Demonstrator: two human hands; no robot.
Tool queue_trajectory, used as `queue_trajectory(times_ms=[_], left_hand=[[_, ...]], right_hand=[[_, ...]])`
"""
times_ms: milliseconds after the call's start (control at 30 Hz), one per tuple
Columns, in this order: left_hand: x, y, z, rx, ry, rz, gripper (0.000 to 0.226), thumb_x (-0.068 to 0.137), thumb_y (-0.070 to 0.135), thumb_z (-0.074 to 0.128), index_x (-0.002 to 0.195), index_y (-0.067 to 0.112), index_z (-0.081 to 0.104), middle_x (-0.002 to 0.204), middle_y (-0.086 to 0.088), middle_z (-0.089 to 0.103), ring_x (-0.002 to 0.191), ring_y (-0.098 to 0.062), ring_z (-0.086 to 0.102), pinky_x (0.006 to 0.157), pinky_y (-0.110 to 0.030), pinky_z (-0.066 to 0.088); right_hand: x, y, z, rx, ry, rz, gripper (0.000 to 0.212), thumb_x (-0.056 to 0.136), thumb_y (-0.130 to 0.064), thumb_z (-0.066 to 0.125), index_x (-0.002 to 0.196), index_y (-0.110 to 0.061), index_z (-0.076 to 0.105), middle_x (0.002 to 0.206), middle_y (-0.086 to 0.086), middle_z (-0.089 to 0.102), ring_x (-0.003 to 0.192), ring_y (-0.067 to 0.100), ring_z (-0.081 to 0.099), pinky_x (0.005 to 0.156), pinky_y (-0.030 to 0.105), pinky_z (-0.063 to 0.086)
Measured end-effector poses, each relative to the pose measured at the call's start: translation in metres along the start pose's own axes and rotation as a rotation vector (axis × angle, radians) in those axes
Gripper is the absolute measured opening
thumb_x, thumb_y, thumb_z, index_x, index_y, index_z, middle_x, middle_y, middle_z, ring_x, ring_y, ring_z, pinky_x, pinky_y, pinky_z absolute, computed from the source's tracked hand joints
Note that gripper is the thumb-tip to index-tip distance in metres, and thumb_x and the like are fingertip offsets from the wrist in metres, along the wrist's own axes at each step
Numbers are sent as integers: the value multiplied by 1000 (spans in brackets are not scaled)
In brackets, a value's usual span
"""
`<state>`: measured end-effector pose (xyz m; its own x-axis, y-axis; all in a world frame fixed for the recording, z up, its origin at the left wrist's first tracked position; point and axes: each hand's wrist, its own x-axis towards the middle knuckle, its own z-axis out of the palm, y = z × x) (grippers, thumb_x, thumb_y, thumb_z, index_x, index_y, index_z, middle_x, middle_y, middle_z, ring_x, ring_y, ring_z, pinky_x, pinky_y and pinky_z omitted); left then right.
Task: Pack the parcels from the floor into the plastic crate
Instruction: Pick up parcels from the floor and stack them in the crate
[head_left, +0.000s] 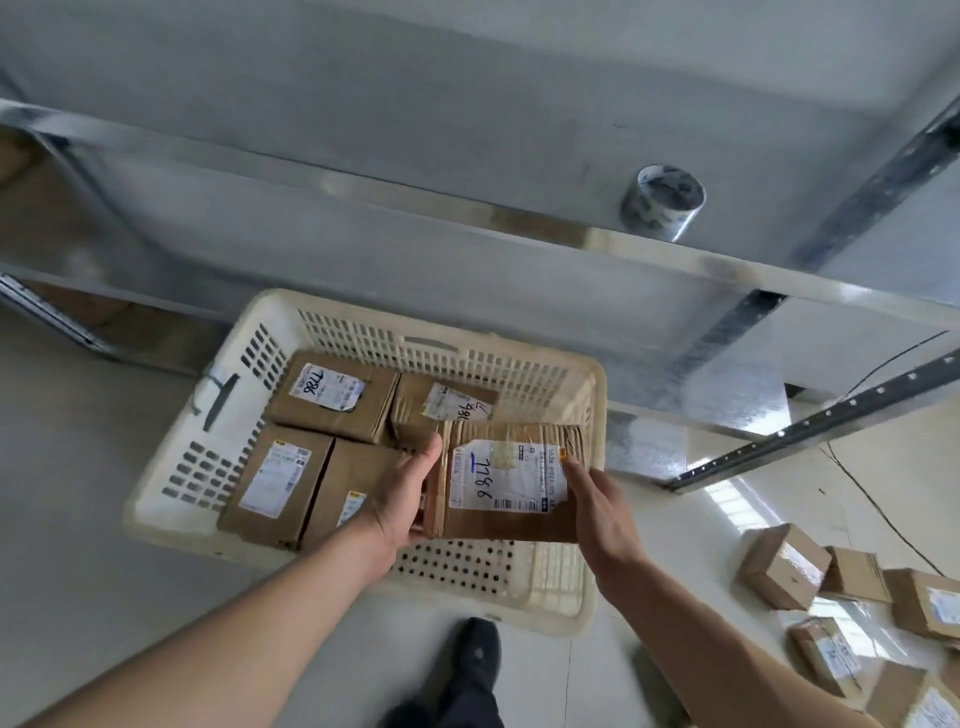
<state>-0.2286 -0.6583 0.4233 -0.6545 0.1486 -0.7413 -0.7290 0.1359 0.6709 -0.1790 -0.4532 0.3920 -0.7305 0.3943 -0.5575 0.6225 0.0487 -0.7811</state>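
Pale floor tiles (104, 571) are seen under a white crate (171, 483). One brown parcel (506, 480) is held over the crate's right side, gripped by the left hand (400, 501) and right hand (602, 506).

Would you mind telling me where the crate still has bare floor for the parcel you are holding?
The crate has bare perforated floor along its near wall and right wall, under and in front of the held parcel gripped by the left hand and right hand. The left half and far side are crowded with four packed parcels.
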Motion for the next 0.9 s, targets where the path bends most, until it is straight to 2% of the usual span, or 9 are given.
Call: queue_trajectory(times_ms=[133,233,367,433,500,533,633,767,900], left_hand=[[28,-5,-8,3,11,-43,37,89,66,43,107,39,60,103,-7,73,96,-27,65,84,-39,47],[47,-8,-12,-29,53,-82,30,93,61,42,94,36,60,92,-6,70,85,-23,63,77,-34,46],[69,-17,-16,-10,80,-147,25,96,59,37,85,38,45,82,7,46,73,-12,45,74,-32,42],[83,-29,-21,11,68,-182,33,96,60,36,105,34,54,92,6,51,82,-16,49,84,-37,44],[96,-40,-26,30,33,-219,61,93,65,36,139,25,46,130,-1,55,113,-25,51,97,-45,45],[103,-44,-28,49,13,-228,70,91,67,37,145,23,41,144,-4,48,122,-27,47,102,-49,43],[122,-53,-36,61,-26,-256,81,85,71,39,148,19,38,154,-9,37,136,-33,38,108,-56,38],[148,-63,-48,111,-54,-240,87,83,77,39,149,20,36,157,-6,32,142,-32,32,110,-58,34],[180,-70,-55,173,-55,-223,86,85,79,38,147,20,41,154,-4,38,138,-28,38,110,-54,36]], right_hand=[[23,-8,16,-121,-40,18,81,72,-78,49,126,-19,61,113,1,70,103,22,66,98,49,52],[40,-2,29,-158,-72,43,87,68,-82,50,126,-19,58,112,1,69,101,22,67,96,50,55],[58,12,45,-193,-118,124,53,92,-62,57,121,-18,56,104,2,68,93,19,66,79,38,56],[68,23,50,-230,-120,153,40,98,-51,55,121,-18,55,103,1,68,91,17,65,69,31,50],[76,33,57,-242,-108,172,39,98,-49,56,121,-17,56,103,3,69,92,19,66,71,33,52],[79,38,61,-247,-99,189,40,98,-49,56,122,-16,56,103,3,69,92,20,66,76,36,54],[85,54,73,-245,-75,239,46,95,-55,57,121,-17,56,103,3,70,94,22,67,86,44,57],[93,66,91,-228,-63,297,66,74,-72,52,116,-22,57,103,4,72,94,24,69,90,49,58],[112,81,105,-192,-69,321,53,79,-71,56,107,-26,56,105,8,73,97,28,70,92,52,57]])
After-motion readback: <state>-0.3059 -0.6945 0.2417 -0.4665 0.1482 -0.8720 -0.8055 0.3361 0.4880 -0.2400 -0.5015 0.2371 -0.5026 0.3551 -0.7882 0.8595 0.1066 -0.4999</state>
